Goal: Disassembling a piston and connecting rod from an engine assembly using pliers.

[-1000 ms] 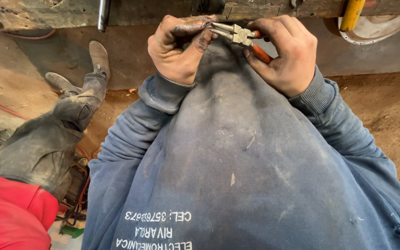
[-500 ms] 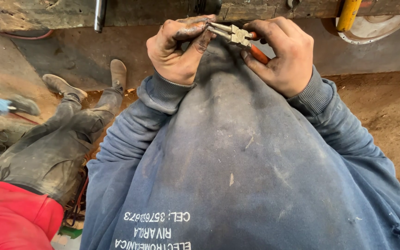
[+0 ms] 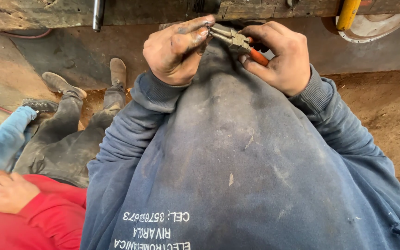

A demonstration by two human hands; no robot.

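Right hand [image 3: 281, 58] fingers wrapped round orange-handled metal pliers [image 3: 239, 42]; left hand [image 3: 177, 48] fingers pinched at grey plier tips, far above dusty blue sweatshirt [image 3: 228, 157]

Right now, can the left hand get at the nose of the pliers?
Probably yes. The left hand already has its fingertips at the nose of the pliers, which the right hand grips by the orange handles. Nothing lies between them.

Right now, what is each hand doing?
Left hand: fingers pinched at the tip of the pliers.
Right hand: closed around the pliers' orange handles.
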